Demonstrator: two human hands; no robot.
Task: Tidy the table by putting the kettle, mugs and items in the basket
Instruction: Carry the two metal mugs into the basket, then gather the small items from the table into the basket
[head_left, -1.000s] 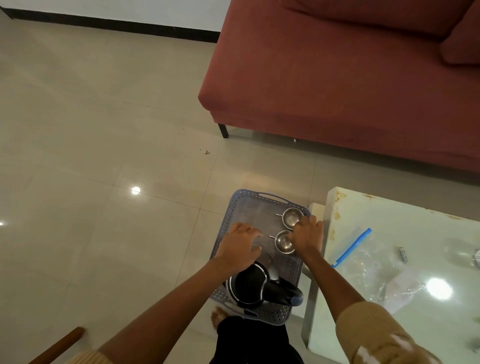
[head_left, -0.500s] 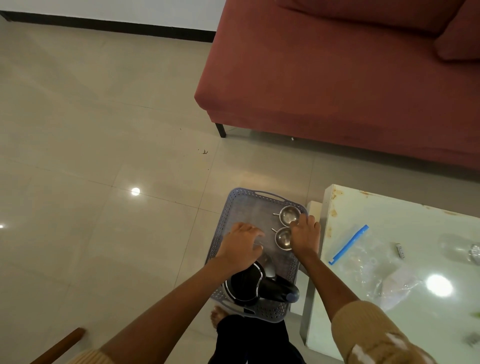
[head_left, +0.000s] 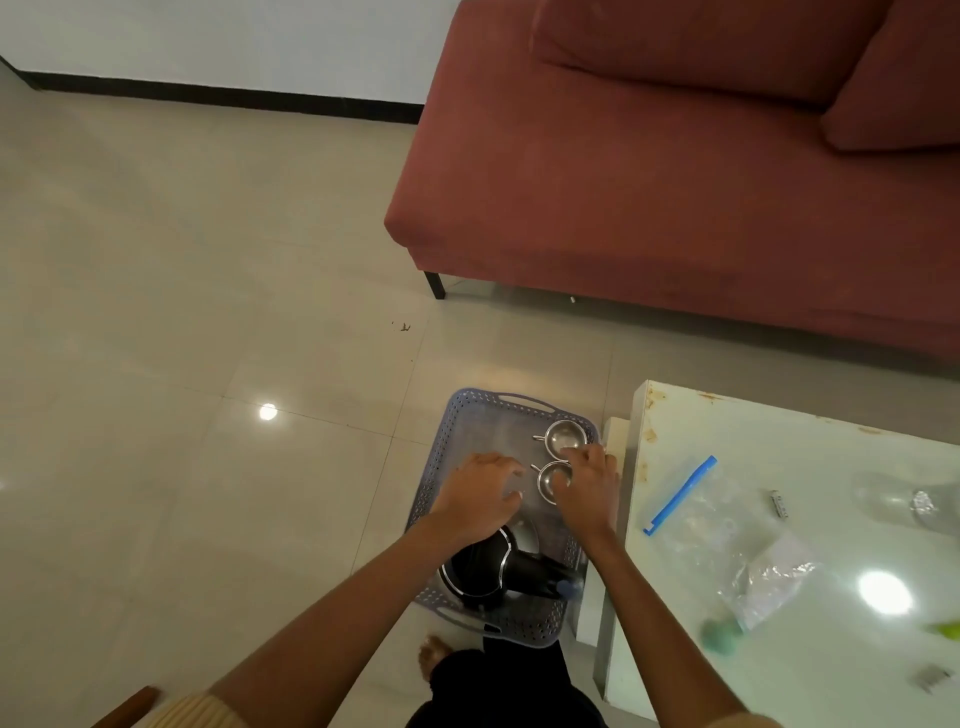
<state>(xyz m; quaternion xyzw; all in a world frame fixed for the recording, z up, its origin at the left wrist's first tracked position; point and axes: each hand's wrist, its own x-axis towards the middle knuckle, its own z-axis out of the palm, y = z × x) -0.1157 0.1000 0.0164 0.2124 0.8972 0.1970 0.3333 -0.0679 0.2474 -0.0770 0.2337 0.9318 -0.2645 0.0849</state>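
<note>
Reaching down into the basket on the floor, both hands work just above its bottom. The right hand is at the near mug. Its fingers curl over the rim on the side toward the table, and the thumb tip sits at the rim closer to the wrist, so the mug looks pinched between them. The far mug stands upright just beyond those fingertips, in the basket's far corner, touching or nearly touching the near one. Both are small steel mugs with their handles pointing away from the right hand, toward the left one.

The left hand hovers palm down over the middle of the basket, its fingers bent and slightly spread, the tips close to the near mug's handle. Something pale and blurred lies under them, and I cannot tell whether they hold anything.

The kettle lies in the basket's near end, behind the left wrist and between the two forearms, its black handle pointing toward the table.

Beyond the right hand's knuckles, on the table, lies a clear bag with a blue strip. A red sofa stands well past all the fingertips.
</note>
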